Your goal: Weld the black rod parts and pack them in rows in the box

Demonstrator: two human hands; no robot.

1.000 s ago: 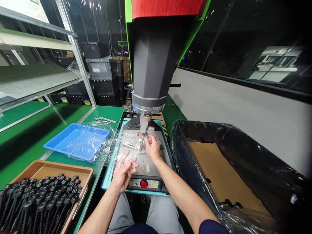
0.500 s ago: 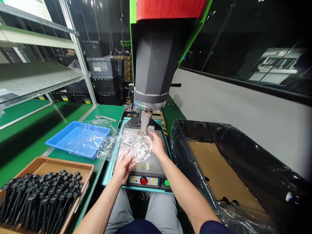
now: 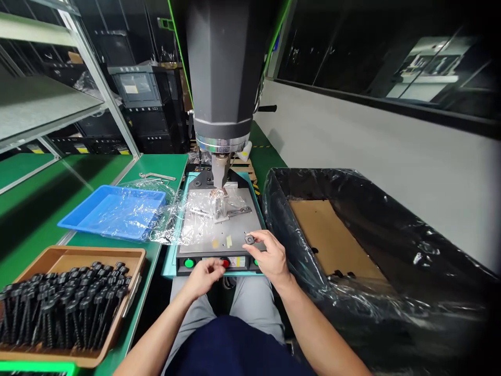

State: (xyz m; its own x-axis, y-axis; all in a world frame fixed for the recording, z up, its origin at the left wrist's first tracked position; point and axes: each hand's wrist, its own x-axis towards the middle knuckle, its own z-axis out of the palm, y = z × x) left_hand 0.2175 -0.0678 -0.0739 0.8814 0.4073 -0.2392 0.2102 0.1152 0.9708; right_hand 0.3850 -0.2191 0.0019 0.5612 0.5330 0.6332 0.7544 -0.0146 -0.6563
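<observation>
My right hand [image 3: 271, 257] pinches a small black part with a round centre [image 3: 249, 239] between thumb and fingers, above the front right of the machine's control panel. My left hand [image 3: 203, 278] is loosely curled in front of the red button [image 3: 226, 263], thumb and fingertips slightly apart, with nothing visible between them. Clear plastic film [image 3: 198, 222] lies across the metal work plate [image 3: 238, 230] and around the small fixture [image 3: 221, 209]. Over that fixture hangs the tool tip [image 3: 220, 171] of the machine head [image 3: 223, 68].
On the left bench stand a blue tray [image 3: 88, 209] partly under film and a brown tray [image 3: 135, 254] full of black ribbed pieces with wide heads. A wrench [image 3: 158, 176] lies behind them. At right is a large plastic-lined box [image 3: 274, 209] with cardboard [image 3: 324, 224] inside.
Both hands have drawn back from the film and fixture towards me. The film stays on the plate, and the small black part now shows in my right hand. The view has tilted down.
</observation>
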